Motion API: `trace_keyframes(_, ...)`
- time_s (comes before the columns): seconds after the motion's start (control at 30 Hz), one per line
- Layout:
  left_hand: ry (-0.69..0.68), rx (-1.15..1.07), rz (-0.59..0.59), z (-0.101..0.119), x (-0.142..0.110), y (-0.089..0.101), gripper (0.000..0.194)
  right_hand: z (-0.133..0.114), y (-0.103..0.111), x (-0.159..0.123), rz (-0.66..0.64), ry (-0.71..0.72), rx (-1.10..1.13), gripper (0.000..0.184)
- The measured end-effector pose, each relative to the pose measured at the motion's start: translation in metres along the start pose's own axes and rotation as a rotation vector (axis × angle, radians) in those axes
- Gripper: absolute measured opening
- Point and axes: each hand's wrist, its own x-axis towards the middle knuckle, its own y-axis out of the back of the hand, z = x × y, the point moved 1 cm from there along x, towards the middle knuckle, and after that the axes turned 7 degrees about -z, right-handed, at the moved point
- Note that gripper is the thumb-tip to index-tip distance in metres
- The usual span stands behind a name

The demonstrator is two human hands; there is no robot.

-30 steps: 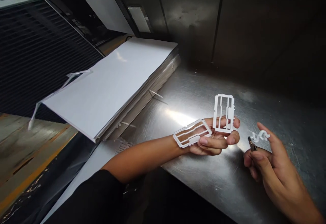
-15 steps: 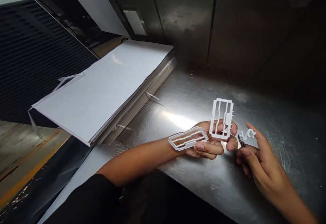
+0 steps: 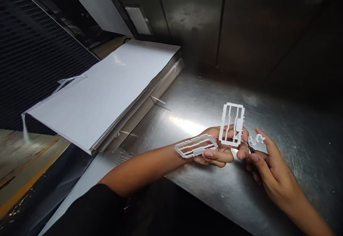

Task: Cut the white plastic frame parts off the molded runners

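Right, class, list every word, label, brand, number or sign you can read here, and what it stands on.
Nothing can be read.
Pale card on the metal panel: no legible lettering.
Marks below the stack of sheets: too small to tell.
Upright white frame, tilted white frame: no lettering visible.

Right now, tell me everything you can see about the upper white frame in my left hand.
The upper white frame looks like rigid plastic: an open rectangle with lengthwise inner bars, one broader patch and small edge tabs. It stands nearly upright, tilted slightly, above the metal table. The left hand's fingers hold its lower end.
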Motion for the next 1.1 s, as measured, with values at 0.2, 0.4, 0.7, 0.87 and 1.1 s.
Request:
trace_keyframes(0.2, -0.016, -0.017, -0.058, -0.0005, 0.0010, -0.0030, 0.022, 0.0007, 0.0008, 0.0007, -0.017, 0.004, -0.017, 0.070)
trace_keyframes(0.4, 0.005, -0.012, -0.023, 0.0006, 0.0019, -0.0032, 0.019, -0.0014, 0.0003, -0.0011, 0.008, -0.025, -0.027, 0.067)
trace_keyframes(0.7, 0.011, -0.009, -0.019, 0.0014, 0.0033, -0.0081, 0.020, -0.0032, 0.0002, 0.0019, 0.007, 0.037, -0.076, 0.062)
trace_keyframes(0.87, 0.003, -0.005, -0.033, 0.0023, 0.0032, -0.0092, 0.028, -0.0039, 0.0000, 0.0002, 0.003, 0.026, -0.065, 0.062)
trace_keyframes(1.1, -0.005, 0.000, -0.009, 0.0006, 0.0042, -0.0071, 0.019, -0.0064, -0.0010, -0.0001, -0.008, -0.057, -0.047, 0.065)
